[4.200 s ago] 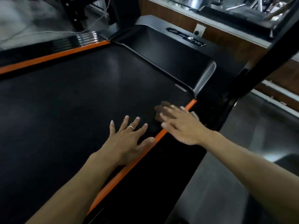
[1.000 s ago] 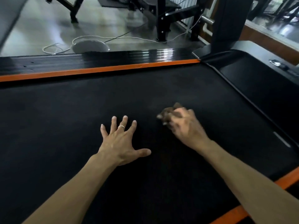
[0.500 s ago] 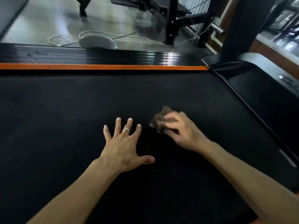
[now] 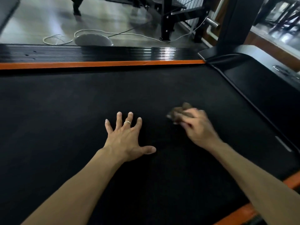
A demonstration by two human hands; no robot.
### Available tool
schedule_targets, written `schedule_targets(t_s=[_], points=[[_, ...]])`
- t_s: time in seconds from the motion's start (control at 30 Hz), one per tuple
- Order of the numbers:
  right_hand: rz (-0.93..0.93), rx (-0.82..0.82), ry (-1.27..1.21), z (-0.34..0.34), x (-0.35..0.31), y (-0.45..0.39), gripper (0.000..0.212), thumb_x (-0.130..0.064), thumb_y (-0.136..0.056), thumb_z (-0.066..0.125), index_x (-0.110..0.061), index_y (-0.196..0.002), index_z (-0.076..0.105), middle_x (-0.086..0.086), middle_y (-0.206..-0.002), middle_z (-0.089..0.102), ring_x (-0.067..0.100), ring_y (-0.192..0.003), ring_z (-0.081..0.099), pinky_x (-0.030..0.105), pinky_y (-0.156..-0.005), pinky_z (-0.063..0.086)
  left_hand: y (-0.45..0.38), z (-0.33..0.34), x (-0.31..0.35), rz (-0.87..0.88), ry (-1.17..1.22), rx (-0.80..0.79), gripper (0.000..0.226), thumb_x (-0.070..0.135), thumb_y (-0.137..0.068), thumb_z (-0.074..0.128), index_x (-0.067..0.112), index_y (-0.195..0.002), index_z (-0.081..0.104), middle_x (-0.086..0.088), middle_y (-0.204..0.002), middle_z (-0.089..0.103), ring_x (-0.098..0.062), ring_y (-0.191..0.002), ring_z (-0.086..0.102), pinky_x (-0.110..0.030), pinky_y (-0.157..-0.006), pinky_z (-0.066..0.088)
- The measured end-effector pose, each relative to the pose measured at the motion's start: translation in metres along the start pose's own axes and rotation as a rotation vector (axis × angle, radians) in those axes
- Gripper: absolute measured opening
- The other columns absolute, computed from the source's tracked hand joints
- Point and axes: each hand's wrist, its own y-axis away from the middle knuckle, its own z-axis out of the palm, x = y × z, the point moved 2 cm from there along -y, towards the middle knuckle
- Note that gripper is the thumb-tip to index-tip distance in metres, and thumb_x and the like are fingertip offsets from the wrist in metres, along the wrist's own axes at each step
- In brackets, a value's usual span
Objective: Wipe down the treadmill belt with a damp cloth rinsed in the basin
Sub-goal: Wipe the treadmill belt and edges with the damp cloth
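The wiping step is in hand: the right hand (image 4: 197, 127) holds a small brown cloth (image 4: 179, 113) bunched under its curled fingers (image 4: 188, 116) and presses it onto the black treadmill belt (image 4: 65, 111), about the middle of the belt's width and toward the motor cover (image 4: 266, 88) on the right. The hand and cloth are blurred, which suggests a stroke under way, though its direction cannot be read from this view. The left hand (image 4: 128, 138) lies flat on the belt just beside the right, fingers spread and straight, a ring (image 4: 127, 122) on one of them, grasping nothing; it looks to be propping the person's weight while they lean in. Judging by the wide dark stretch of belt to the left and toward the far orange strip (image 4: 100, 63), much of the surface may remain to be covered, though no wet trail shows to prove which parts are done. The next move likely calls for carrying the cloth on in overlapping passes toward the far edge and leftward, shifting the propping hand out of the path as it goes. As for containers, the basin named in the task is not clearly in view; a pale round object (image 4: 93, 40) sits on the floor beyond the treadmill among a loose white cord (image 4: 56, 40), but whether it is a basin, or holds water, cannot be told.
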Motion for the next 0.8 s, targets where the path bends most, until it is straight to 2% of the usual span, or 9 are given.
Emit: schedule_targets(t_s=[0.07,0.13,0.17,0.27,0.33,0.47,0.63,0.73,0.8], points=[[0.222,0.034,0.065,-0.026,0.060,0.022,0.024,-0.012,-0.086,0.065,-0.010,-0.109,0.073,0.020,-0.113,0.062,0.042,-0.095,0.062,0.045,-0.087,0.051,0.001,-0.001,0.000,-0.001,-0.003,0.003,0.113,0.084,-0.071,0.049,0.028,-0.156,0.000,-0.005,-0.163,-0.012,-0.034,-0.146,-0.022,-0.066,-0.114,-0.006],[0.497,0.035,0.147,-0.049,0.092,0.026,0.020,-0.014,-0.088,0.064,-0.008,-0.105,0.073,0.023,-0.113,0.059,0.044,-0.097,0.060,0.043,-0.087,0.049,0.002,-0.001,0.000,-0.002,-0.002,0.010,0.113,0.084,-0.071,0.049,0.028,-0.156,0.000,-0.005,-0.163,-0.012,-0.034,-0.146,-0.022,-0.066,-0.114,-0.006],[0.509,0.054,0.153,-0.052,0.085,0.020,0.021,-0.016,-0.089,0.063,-0.007,-0.104,0.073,0.023,-0.111,0.058,0.044,-0.096,0.060,0.041,-0.084,0.048,0.004,-0.001,0.001,-0.003,-0.005,0.013,0.113,0.084,-0.071,0.049,0.028,-0.156,0.000,-0.005,-0.163,-0.012,-0.034,-0.146,-0.022,-0.065,-0.114,-0.007],[0.152,0.073,-0.008,-0.023,-0.005,-0.014,0.024,-0.025,-0.088,0.059,-0.010,-0.101,0.073,0.018,-0.108,0.062,0.037,-0.095,0.061,0.035,-0.081,0.046,0.006,-0.005,0.004,-0.011,-0.039,0.033,0.112,0.083,-0.072,0.050,0.028,-0.156,0.001,-0.005,-0.163,-0.010,-0.034,-0.147,-0.019,-0.063,-0.115,-0.007],[-0.025,-0.026,-0.043,0.002,-0.067,-0.018,0.030,-0.034,-0.091,0.051,-0.022,-0.114,0.067,0.006,-0.123,0.056,0.028,-0.104,0.053,0.040,-0.086,0.045,0.007,-0.008,0.007,-0.012,-0.080,0.059,0.110,0.081,-0.073,0.052,0.027,-0.155,0.004,-0.006,-0.164,-0.007,-0.033,-0.148,-0.016,-0.062,-0.116,-0.005],[-0.013,-0.024,0.050,-0.002,-0.025,0.034,0.037,-0.036,-0.094,0.046,-0.030,-0.128,0.059,0.001,-0.129,0.050,0.030,-0.105,0.047,0.046,-0.083,0.047,0.012,-0.011,0.021,0.041,-0.083,0.106,0.102,0.073,-0.080,0.053,0.025,-0.156,0.003,-0.005,-0.163,-0.009,-0.030,-0.148,-0.017,-0.059,-0.118,-0.001],[0.485,-0.005,0.110,-0.040,0.075,0.052,0.031,-0.024,-0.096,0.055,-0.012,-0.123,0.065,0.013,-0.132,0.045,0.038,-0.113,0.043,0.040,-0.100,0.037,0.019,-0.008,0.059,0.134,0.024,0.091,0.096,0.068,-0.086,0.050,0.023,-0.156,0.002,-0.003,-0.163,-0.010,-0.026,-0.148,-0.020,-0.058,-0.118,-0.004],[0.305,0.018,0.003,-0.024,0.013,0.020,0.026,-0.032,-0.093,0.058,-0.016,-0.113,0.068,0.011,-0.129,0.046,0.032,-0.112,0.046,0.036,-0.094,0.043,0.018,-0.003,0.073,0.085,-0.006,0.065,0.105,0.072,-0.083,0.051,0.017,-0.156,-0.001,-0.007,-0.163,-0.011,-0.027,-0.147,-0.021,-0.058,-0.118,-0.005],[0.102,-0.069,-0.081,-0.008,-0.028,0.020,0.029,-0.036,-0.094,0.055,-0.028,-0.121,0.063,0.000,-0.132,0.043,0.024,-0.113,0.042,0.041,-0.090,0.045,0.015,0.000,0.079,0.057,-0.015,0.067,0.107,0.073,-0.081,0.052,0.016,-0.156,-0.001,-0.007,-0.163,-0.011,-0.027,-0.148,-0.020,-0.058,-0.118,-0.004]])
